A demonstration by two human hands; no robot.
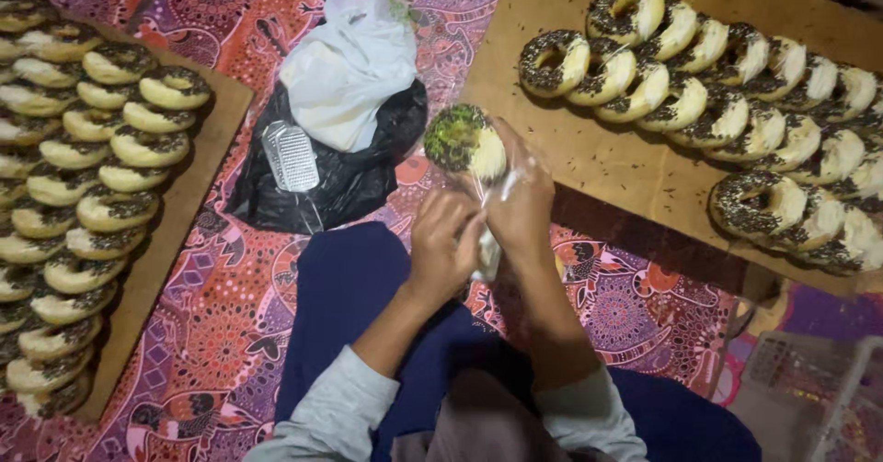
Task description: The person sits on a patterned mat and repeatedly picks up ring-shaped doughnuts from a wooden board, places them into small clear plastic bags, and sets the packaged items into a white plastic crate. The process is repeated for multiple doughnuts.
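From your head camera, your left hand (443, 246) and right hand (520, 206) pinch a clear plastic wrapper (489, 241) between closed fingers. The green-topped doughnut (464, 140) sits just above your fingertips (inside the wrapper's far end), over the patterned cloth (230, 324).

A clear plastic wrapper (492, 232) is pinched between both hands at centre, crumpled and see-through, just below a green-topped doughnut. A white plastic bag (349, 62) is seen lying bunched on a black plastic bag (368, 172) on the patterned cloth, up and left of the hands. No labels, signs or screens are seen.
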